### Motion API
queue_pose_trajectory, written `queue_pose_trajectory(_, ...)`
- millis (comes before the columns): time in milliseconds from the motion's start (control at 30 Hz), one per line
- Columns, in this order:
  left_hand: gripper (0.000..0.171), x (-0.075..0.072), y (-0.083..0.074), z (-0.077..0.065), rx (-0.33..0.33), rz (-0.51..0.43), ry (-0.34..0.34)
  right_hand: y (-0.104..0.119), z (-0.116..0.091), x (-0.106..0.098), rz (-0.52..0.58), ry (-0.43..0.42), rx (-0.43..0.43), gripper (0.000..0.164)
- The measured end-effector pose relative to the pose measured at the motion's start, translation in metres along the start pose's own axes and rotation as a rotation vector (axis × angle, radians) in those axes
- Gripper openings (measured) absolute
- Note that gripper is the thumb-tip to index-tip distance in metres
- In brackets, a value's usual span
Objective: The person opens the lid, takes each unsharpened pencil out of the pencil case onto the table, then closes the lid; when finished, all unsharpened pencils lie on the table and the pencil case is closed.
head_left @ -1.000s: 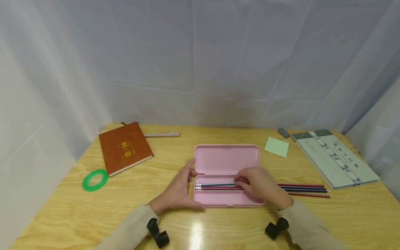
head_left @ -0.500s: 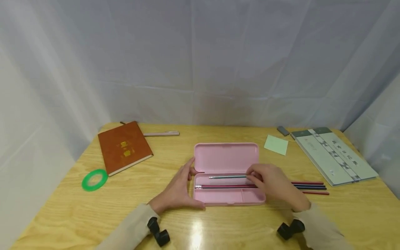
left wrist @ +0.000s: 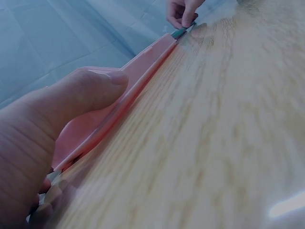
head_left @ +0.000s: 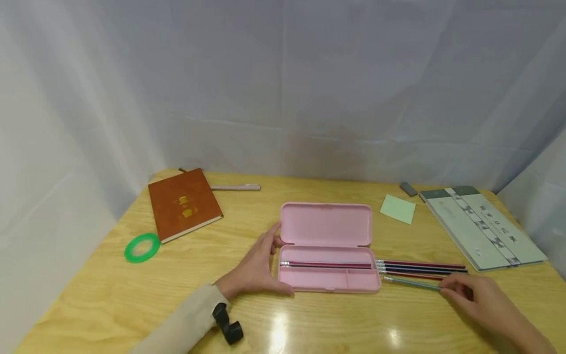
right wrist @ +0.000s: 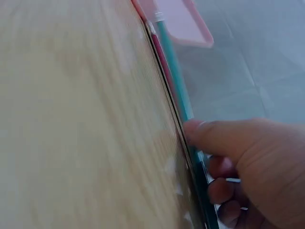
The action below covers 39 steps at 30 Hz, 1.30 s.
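A pink pencil case lies on the table with its lid folded back. My left hand holds its left end, the thumb along the front wall and the fingers behind, partly hidden. Two pencils, one red and one dark, lie inside the case. To the right of the case, my right hand pinches a teal pencil between thumb and fingers, its silver-tipped end towards the case. Right behind it several red and dark pencils lie side by side on the table.
At the left are a brown notebook, a green tape roll and a pale pen. Behind the loose pencils lie a light green sticky note, a grey eraser and a pale green book. A white curtain hangs behind the table.
My right hand has lifted the teal pencil out of the case and carried it right, to the front of the loose pencils. The left hand has stayed at the case's left end.
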<state>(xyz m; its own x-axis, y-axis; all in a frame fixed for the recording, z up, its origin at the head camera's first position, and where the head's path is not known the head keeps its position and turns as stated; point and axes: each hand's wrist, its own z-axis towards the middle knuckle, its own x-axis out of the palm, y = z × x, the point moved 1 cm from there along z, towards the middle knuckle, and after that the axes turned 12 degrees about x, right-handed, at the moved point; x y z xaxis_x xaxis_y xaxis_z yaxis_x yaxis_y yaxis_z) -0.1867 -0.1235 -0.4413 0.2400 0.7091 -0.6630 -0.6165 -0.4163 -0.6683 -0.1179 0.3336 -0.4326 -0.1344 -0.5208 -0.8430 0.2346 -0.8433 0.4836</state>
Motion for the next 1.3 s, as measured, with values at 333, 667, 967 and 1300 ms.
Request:
queue_pose_trajectory(333, 0.145, -0.004, -0.002, 0.000, 0.008, 0.004, 0.004, 0.015, 0.017, 0.007, -0.044, 0.038, 0.009, 0.024)
queue_pose_trajectory(667, 0.144, -0.002, 0.000, 0.000, 0.000, -0.016, -0.010, 0.079, 0.064, 0.032, 0.029, 0.221, -0.064, 0.006)
queue_pose_trajectory(967, 0.144, 0.002, 0.003, 0.002, 0.006, -0.010, -0.005, 0.115, 0.092, 0.061, -0.027, 0.266, -0.212, 0.005)
queue_pose_trajectory(1300, 0.145, 0.003, 0.002, 0.002, 0.013, -0.012, -0.005, 0.138, 0.106, 0.077, -0.134, 0.280, -0.250, 0.001)
